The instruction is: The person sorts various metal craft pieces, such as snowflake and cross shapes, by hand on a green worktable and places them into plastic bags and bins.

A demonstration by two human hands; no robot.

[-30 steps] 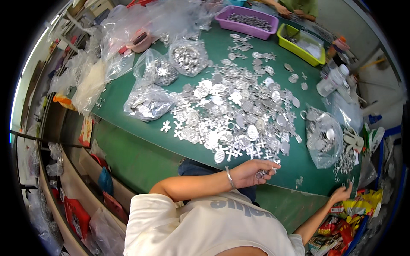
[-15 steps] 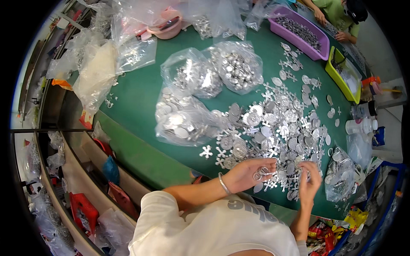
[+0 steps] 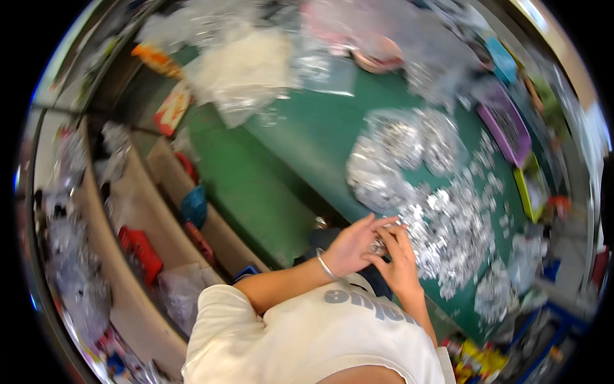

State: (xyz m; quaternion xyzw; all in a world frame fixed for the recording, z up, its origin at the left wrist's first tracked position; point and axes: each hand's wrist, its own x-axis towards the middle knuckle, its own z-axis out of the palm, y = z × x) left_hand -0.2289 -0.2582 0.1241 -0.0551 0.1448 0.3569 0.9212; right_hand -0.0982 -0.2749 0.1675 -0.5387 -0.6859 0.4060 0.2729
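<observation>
My left hand (image 3: 350, 248), with a silver bangle at the wrist, is palm up with its fingers partly curled round a few small silvery metal rings (image 3: 378, 245). My right hand (image 3: 398, 264) meets it from the right, fingertips and thumb closed at the rings; blur hides what exactly it pinches. Just beyond my hands spreads a heap of silvery metal pieces (image 3: 448, 233), discs and small cross-shaped parts, on the green table (image 3: 307, 137). Clear plastic bags filled with such pieces (image 3: 400, 141) stand behind the heap.
A purple bin (image 3: 521, 150) and a yellow-green bin (image 3: 529, 192) line the far right edge. A filled clear bag (image 3: 492, 294) lies at the near right. Empty-looking plastic bags (image 3: 246, 67) cover the far left. Shelves (image 3: 109, 224) with bagged goods stand at the left.
My view has swung left, so the table appears shifted right. My right hand has left the heap's edge and come to my left palm.
</observation>
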